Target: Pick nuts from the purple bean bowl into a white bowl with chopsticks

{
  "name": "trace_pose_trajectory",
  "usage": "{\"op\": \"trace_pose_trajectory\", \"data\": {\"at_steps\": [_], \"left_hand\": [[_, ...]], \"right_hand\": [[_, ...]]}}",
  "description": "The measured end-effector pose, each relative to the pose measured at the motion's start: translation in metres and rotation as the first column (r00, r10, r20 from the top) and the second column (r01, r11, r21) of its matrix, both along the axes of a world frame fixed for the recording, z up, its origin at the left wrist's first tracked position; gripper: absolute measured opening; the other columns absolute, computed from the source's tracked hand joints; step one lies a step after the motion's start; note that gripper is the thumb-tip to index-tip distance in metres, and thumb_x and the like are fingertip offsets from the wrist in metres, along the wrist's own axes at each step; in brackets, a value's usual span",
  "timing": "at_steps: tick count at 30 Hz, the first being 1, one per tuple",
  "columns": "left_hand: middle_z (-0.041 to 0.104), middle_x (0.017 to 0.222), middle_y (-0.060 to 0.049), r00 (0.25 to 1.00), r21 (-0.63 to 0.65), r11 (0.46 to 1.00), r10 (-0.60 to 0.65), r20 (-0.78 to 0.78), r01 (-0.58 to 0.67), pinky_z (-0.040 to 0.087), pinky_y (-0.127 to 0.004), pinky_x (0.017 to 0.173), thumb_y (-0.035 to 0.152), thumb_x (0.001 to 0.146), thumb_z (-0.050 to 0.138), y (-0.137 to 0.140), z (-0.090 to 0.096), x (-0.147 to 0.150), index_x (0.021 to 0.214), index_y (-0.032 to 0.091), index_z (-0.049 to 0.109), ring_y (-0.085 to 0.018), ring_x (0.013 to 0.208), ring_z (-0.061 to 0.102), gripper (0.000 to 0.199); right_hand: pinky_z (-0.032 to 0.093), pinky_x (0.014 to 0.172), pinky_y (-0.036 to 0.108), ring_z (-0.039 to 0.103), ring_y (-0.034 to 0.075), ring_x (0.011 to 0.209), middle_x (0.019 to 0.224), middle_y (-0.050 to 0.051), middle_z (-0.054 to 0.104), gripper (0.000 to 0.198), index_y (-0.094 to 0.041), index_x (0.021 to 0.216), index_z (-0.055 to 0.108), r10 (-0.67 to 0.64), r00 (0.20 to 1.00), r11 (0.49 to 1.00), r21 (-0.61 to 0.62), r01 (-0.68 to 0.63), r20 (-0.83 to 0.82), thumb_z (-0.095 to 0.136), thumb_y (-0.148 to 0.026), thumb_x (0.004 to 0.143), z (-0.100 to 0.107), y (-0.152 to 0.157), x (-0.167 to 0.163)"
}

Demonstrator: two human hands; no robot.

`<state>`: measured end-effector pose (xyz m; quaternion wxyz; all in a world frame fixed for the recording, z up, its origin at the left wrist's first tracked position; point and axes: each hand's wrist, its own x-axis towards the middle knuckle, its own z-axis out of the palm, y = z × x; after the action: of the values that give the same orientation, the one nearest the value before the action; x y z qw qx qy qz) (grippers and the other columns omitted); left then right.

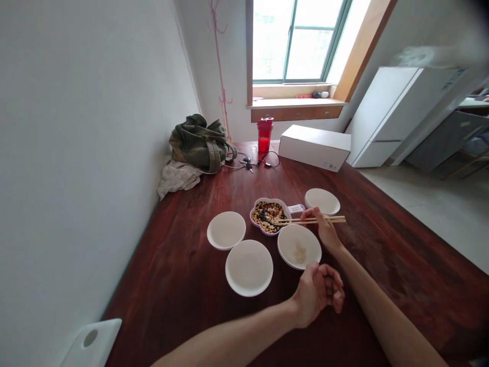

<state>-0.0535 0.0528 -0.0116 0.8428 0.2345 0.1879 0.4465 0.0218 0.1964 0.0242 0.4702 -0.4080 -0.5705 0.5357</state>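
Observation:
My right hand [324, 230] grips a pair of chopsticks [336, 219], whose tips reach into a flower-shaped lilac dish [253, 223] of mixed beans and grains [263, 211]. Just nearer than that hand, a white bowl [290, 237] contains a small heap of pale pieces [300, 253]. My left hand [319, 290] rests palm up by this bowl's near rim, fingers loosely curled and nothing in them; whether its thumb touches the rim I cannot tell. White bowls also stand at the front [249, 268], at the left [226, 230] and behind my right hand [323, 200].
On the dark red table [183, 275], a green bag [196, 142] lies on a cloth [179, 177] against the left wall. Keys and cables [247, 163], a red shaker bottle [264, 135] and a long white box [315, 148] occupy the far end. A white chair back [101, 336] shows at lower left.

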Motion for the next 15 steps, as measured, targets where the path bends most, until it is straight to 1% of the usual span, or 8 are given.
{"op": "trace_pose_trajectory", "data": {"at_steps": [3,10,15], "left_hand": [[0.051,0.059,-0.002,1.000,0.003,1.000,0.004,0.002,-0.004,0.039,-0.030,0.057,0.066,0.089,0.034,0.0000,-0.0002,0.0003,0.089,0.016,0.056,-0.017,0.052,0.049,0.055],[0.051,0.059,-0.002,1.000,-0.004,1.000,-0.009,0.001,0.009,0.039,-0.031,0.058,0.067,0.090,0.032,0.0009,0.0005,0.0002,0.089,0.016,0.057,-0.018,0.053,0.048,0.057],[0.051,0.059,-0.001,1.000,-0.010,1.000,-0.016,-0.011,0.016,0.040,-0.031,0.058,0.071,0.089,0.031,0.0012,-0.0001,0.0008,0.088,0.016,0.056,-0.017,0.052,0.048,0.060]], "right_hand": [[0.046,0.055,0.031,0.057,0.018,0.056,0.063,0.002,0.064,0.062,-0.022,0.072,0.069,-0.033,0.999,0.999,0.019,0.032,0.025,0.048,-0.077,0.090,-0.0004,0.0004,0.0005],[0.045,0.052,0.031,0.057,0.017,0.053,0.061,0.002,0.064,0.063,-0.023,0.070,0.071,-0.064,0.997,0.997,0.034,0.063,0.043,0.046,-0.077,0.092,-0.0021,0.0001,0.0010],[0.045,0.049,0.030,0.057,0.017,0.051,0.059,0.003,0.065,0.061,-0.023,0.070,0.071,-0.095,0.995,0.995,-0.013,0.095,0.016,0.047,-0.075,0.092,-0.0058,0.0012,0.0027]]}}
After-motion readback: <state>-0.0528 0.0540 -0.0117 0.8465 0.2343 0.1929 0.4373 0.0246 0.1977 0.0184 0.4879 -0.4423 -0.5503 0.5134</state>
